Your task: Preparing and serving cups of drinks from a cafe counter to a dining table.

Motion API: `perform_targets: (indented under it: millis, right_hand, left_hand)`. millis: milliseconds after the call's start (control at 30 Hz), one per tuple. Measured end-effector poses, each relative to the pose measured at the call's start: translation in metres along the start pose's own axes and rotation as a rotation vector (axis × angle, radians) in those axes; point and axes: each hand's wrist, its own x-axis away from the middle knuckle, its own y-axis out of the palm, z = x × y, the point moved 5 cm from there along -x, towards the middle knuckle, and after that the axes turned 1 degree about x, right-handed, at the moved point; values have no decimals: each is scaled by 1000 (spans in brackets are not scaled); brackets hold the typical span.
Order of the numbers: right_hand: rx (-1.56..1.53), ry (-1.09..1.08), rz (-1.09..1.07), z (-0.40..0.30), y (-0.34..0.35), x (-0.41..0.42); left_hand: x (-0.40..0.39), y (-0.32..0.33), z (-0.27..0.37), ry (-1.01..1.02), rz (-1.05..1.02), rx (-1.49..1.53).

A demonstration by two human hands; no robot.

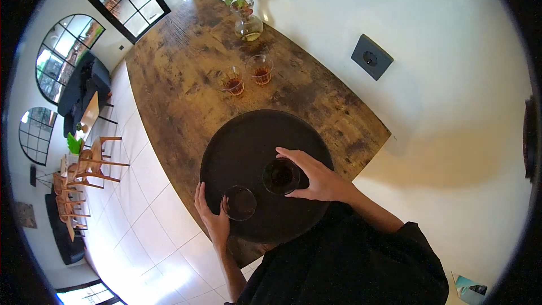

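A dark round serving tray [262,131] rests on the near end of a wooden table. My right hand [319,178] reaches over it from the right, thumb and fingers curved around a glass of dark liquid [281,176]. At the tray's left rim is my left hand [214,218], its fingers along the outer edge and its thumb over the inside. Close to that thumb stands a clear glass [239,203] on the tray; its contents are hard to make out against the dark surface.
Two small glasses with reddish-brown liquid [233,81] [260,70] stand farther up the wooden table [169,93]. Behind them is a glass vase with a green plant [249,27]. A white wall with a socket [370,57] borders the right side. Wooden chairs [95,163] stand left on tiles.
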Motion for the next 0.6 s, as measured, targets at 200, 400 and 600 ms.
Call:
perform_targets:
  millis: [200, 400, 600]
  right_hand:
    - [-88, 27, 0, 6, -6, -7]
    - [-48, 31, 83, -3, -52, -47]
    - [34, -29, 182, 18, -79, -104]
  left_hand:
    - [4, 6, 13, 19, 3, -172]
    - [12, 5, 6, 27, -35, -277]
    - [15, 5, 4, 22, -40, -226]
